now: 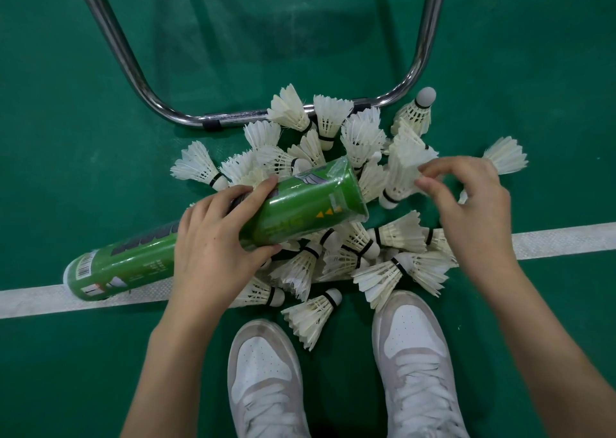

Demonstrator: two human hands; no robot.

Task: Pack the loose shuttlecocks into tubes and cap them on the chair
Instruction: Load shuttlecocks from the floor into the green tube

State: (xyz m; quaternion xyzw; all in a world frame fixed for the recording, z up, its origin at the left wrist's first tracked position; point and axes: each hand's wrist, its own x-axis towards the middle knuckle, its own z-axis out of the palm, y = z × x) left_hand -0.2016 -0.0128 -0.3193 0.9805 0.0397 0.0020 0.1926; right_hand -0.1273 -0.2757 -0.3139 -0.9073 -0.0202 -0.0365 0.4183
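Shuttlecocks, white feather ones (336, 237), are heaped on the green court floor (100, 87) near the chrome chair leg (233, 119). Left hand (213, 247) has its grip wrapped round a glossy green cardboard tube (300, 207), mouth aimed right. Right hand (466, 211) pinches a stacked shuttlecock (405, 167) by the skirt. Squeeze too hard or feed it crooked and the feathers probably crumple on the tube rim.

Shuttlecocks heaped on the floor, one green tube lying across them

The white feathered shuttlecocks (336, 211) sprawl in a loose pile just in front of the chair's chrome frame (213, 121), corks pointing every way. The green tube (300, 207) lies tilted over the pile's near-left side, open mouth toward the chair, barcoded end resting away from it.
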